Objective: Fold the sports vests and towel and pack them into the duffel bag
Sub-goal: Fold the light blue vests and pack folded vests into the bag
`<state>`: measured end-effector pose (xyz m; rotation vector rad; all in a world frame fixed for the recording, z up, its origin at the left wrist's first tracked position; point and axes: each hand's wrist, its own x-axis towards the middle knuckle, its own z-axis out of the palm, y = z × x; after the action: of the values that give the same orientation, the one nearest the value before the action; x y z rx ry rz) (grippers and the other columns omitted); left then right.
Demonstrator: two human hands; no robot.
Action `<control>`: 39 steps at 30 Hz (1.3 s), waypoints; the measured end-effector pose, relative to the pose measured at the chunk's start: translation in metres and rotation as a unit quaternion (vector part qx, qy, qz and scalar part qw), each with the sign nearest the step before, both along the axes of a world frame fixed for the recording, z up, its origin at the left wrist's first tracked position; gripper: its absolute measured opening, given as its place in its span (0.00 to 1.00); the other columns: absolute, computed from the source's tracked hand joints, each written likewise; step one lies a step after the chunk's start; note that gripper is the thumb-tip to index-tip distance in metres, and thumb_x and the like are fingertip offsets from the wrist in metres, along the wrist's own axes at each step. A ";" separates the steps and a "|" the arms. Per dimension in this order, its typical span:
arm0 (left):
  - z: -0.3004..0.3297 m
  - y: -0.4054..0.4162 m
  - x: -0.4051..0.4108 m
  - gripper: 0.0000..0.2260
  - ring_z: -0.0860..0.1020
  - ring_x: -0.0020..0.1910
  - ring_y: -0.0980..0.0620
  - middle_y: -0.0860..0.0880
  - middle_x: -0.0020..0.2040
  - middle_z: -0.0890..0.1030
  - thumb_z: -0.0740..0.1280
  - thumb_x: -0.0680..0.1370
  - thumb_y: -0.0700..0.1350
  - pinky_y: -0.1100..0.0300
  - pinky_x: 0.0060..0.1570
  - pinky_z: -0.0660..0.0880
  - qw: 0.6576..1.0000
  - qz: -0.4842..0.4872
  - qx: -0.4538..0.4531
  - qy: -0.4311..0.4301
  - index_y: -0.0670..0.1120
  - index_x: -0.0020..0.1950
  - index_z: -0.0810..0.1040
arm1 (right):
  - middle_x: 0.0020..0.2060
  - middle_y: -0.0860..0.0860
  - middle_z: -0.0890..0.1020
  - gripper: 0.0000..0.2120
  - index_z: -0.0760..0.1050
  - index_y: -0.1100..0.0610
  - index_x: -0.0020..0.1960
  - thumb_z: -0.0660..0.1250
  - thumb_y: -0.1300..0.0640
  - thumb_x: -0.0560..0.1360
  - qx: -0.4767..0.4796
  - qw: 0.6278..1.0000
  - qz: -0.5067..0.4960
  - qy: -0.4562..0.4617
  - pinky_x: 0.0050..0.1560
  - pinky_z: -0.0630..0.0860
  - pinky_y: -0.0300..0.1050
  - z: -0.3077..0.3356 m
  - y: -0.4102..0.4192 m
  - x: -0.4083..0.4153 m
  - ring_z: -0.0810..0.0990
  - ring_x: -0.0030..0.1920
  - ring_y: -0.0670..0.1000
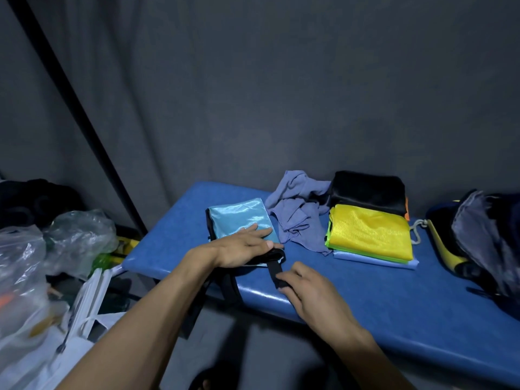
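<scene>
A light blue vest point(239, 218) with black trim lies flat on the blue bench point(365, 299). My left hand point(242, 249) presses on its near edge, thumb over the black trim. My right hand point(306, 288) pinches a black strap point(274, 270) of that vest near the bench's front edge. A crumpled purple-grey towel point(295, 212) lies just right of the vest. Further right is a folded stack with a yellow vest point(371, 232) on top, green and pale blue layers under it, and a black folded vest point(368, 191) behind. The dark duffel bag point(484, 240) sits at the far right.
Plastic bags point(33, 263) and clutter fill the floor at the left. A grey curtain hangs behind the bench. A white drawstring point(416, 229) lies between the stack and the duffel. My foot shows on the floor below.
</scene>
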<state>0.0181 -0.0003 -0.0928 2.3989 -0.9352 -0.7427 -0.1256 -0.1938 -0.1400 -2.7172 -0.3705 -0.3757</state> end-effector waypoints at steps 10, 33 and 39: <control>0.004 0.004 0.002 0.11 0.47 0.82 0.55 0.60 0.80 0.62 0.62 0.84 0.57 0.52 0.80 0.48 0.998 -0.027 -0.032 -0.036 0.64 0.61 0.82 | 0.47 0.49 0.73 0.03 0.75 0.54 0.51 0.63 0.59 0.79 0.005 0.998 -0.003 -0.064 0.44 0.73 0.52 0.025 0.003 0.017 0.73 0.45 0.55; -0.005 0.042 0.002 0.07 0.82 0.58 0.58 0.57 0.54 0.86 0.70 0.82 0.45 0.61 0.62 0.75 0.974 0.094 -0.207 -0.024 0.47 0.53 0.87 | 0.40 0.47 0.79 0.04 0.80 0.54 0.45 0.68 0.60 0.78 0.074 0.997 0.006 0.009 0.45 0.74 0.52 0.017 0.026 0.090 0.77 0.43 0.52; 0.019 0.094 -0.022 0.12 0.77 0.32 0.60 0.55 0.32 0.82 0.68 0.81 0.47 0.58 0.40 0.73 0.914 0.325 -0.178 -0.167 0.48 0.38 0.80 | 0.42 0.48 0.82 0.11 0.80 0.53 0.47 0.61 0.53 0.82 0.025 0.998 0.052 0.012 0.46 0.76 0.53 0.021 0.019 0.078 0.78 0.43 0.52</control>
<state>-0.0036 0.0941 -0.0735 2.3108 -0.2867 0.0863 -0.0472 -0.1747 -0.1190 -2.6384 -0.4864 -0.3181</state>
